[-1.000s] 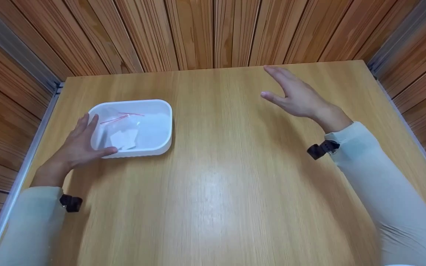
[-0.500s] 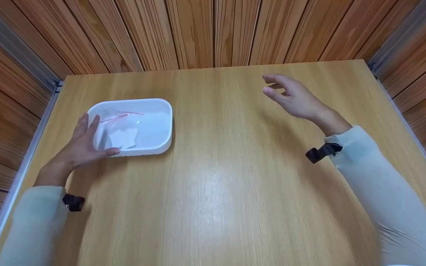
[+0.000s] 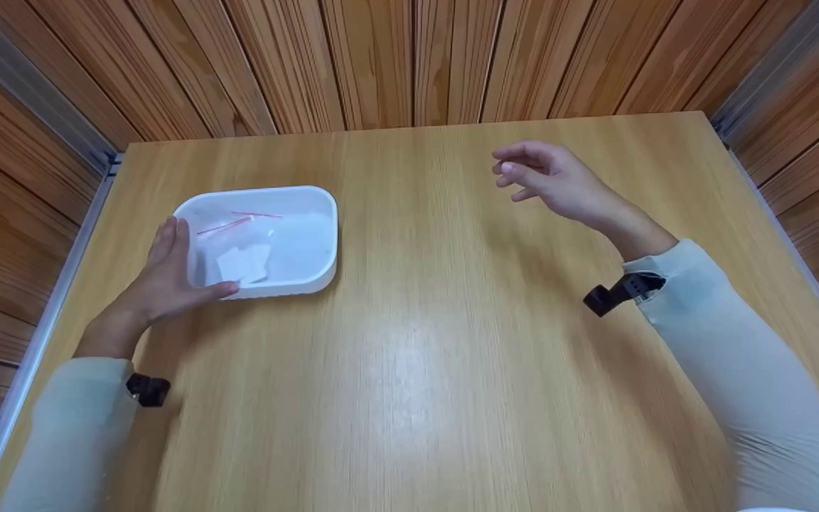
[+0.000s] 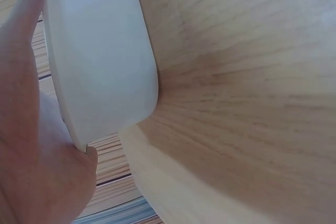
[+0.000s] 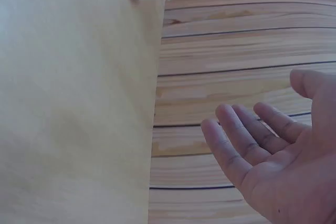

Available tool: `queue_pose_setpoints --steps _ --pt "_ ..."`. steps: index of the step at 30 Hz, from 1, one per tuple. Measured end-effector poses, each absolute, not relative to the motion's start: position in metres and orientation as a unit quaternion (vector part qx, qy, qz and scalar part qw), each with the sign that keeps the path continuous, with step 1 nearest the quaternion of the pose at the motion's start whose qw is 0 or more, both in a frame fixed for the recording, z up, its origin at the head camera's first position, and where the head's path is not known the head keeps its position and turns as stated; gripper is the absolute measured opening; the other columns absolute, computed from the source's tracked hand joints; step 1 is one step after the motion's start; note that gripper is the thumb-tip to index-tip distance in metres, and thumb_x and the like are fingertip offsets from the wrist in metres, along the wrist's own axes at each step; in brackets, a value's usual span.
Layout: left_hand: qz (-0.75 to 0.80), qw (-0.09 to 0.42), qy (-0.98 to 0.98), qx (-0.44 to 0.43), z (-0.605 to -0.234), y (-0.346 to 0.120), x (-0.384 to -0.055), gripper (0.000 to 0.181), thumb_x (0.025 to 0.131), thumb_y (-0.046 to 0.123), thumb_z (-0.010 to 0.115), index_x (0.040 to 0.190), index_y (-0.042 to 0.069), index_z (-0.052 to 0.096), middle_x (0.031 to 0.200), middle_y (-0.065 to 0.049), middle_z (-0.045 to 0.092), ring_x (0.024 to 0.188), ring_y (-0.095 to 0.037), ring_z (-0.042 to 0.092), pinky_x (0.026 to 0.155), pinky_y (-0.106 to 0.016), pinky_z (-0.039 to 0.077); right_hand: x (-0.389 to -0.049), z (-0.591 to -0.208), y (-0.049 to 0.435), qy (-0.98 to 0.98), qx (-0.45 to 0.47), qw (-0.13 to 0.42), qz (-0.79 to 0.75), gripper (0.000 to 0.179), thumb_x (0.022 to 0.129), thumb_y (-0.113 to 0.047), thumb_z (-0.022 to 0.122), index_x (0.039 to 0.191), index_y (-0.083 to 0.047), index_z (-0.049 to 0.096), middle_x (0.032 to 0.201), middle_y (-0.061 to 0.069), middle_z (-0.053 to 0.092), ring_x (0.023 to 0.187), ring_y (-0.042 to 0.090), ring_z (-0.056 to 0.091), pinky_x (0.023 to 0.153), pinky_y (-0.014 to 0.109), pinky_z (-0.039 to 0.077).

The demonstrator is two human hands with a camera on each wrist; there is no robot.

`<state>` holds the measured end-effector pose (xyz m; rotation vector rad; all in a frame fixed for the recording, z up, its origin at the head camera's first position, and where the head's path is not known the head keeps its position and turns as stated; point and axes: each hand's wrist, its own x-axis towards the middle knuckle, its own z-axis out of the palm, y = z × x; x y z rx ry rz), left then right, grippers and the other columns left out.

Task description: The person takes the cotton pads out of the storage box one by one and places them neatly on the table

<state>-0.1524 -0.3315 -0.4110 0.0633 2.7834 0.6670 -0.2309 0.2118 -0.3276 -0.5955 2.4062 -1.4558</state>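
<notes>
In the head view, a white plastic tub (image 3: pixel 303 249) stands at the left of the wooden table. Inside it lies a clear zip bag (image 3: pixel 212 245) with red seal lines and white pieces. My left hand (image 3: pixel 171 281) touches the tub at its near left corner, the fingers along the left side and the thumb at the near rim. Up close, the left wrist view shows the tub's outer wall (image 4: pixel 105 51) beside that hand. Over the table's right half, my right hand (image 3: pixel 559 181) holds nothing, its fingers loosely bent.
Wood-plank walls (image 3: pixel 381 64) rise behind the table (image 3: pixel 409 341) and at both sides, with metal rails (image 3: pixel 47 320) along the side edges. A small white edge (image 3: pixel 772 509) shows at the bottom right.
The left hand and the tub have shifted slightly to the right, and its fingers have drawn closer together. The right hand's fingers have gone from spread and straight to loosely bent.
</notes>
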Motion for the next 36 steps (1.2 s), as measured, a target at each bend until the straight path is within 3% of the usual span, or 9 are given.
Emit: queue_pose_setpoints --steps 13,25,36 --pt "0.236 0.139 0.961 0.035 -0.409 -0.314 -0.150 0.137 0.081 0.071 0.070 0.158 0.003 -0.020 0.165 -0.021 -0.026 0.151 -0.041 -0.022 0.115 -0.072 0.006 -0.220 -0.320 0.190 0.800 -0.200 0.162 -0.542 0.034 0.106 -0.014 0.056 0.135 0.004 0.056 0.120 0.012 0.065 0.107 0.021 0.066 0.085 0.026 0.058" --pt "0.233 0.149 0.960 0.035 -0.406 -0.290 -0.147 0.137 0.079 0.074 0.069 0.159 0.008 -0.020 0.165 -0.017 -0.028 0.151 -0.040 -0.022 0.115 -0.073 0.009 -0.211 -0.315 0.170 0.753 -0.194 0.212 -0.592 0.036 0.105 -0.012 0.056 0.136 0.006 0.052 0.121 0.014 0.063 0.107 0.019 0.065 0.089 0.029 0.057" --pt "0.230 0.135 0.962 0.057 -0.408 -0.266 -0.143 0.137 0.079 0.075 0.068 0.158 0.003 -0.018 0.165 -0.019 -0.026 0.152 -0.039 -0.022 0.117 -0.069 0.009 -0.207 -0.312 0.153 0.739 -0.184 0.229 -0.607 0.037 0.106 -0.015 0.054 0.137 0.004 0.051 0.126 0.020 0.060 0.110 0.024 0.065 0.092 0.033 0.057"
